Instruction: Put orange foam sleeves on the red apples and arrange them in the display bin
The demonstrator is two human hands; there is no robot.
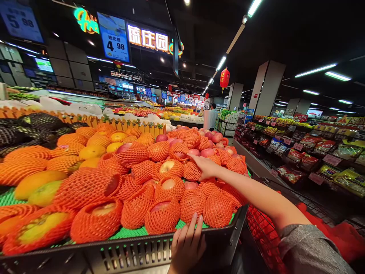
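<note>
Orange-netted, an apple [191,172] sat just right of centre, against the right hand [204,167]; whether the fingers grasped it could not be told. At bottom centre, the left hand [186,241], unclenched, rested on the black crate's rim [137,239].

Right arm [256,195] stretched out long, right hand [203,167] out front, fingers and thumb apart, left hand [187,239] low, fingers extended

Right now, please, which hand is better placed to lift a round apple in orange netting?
Probably the right hand: it reaches over netted apples; the left hand is at the black slotted edge.
</note>
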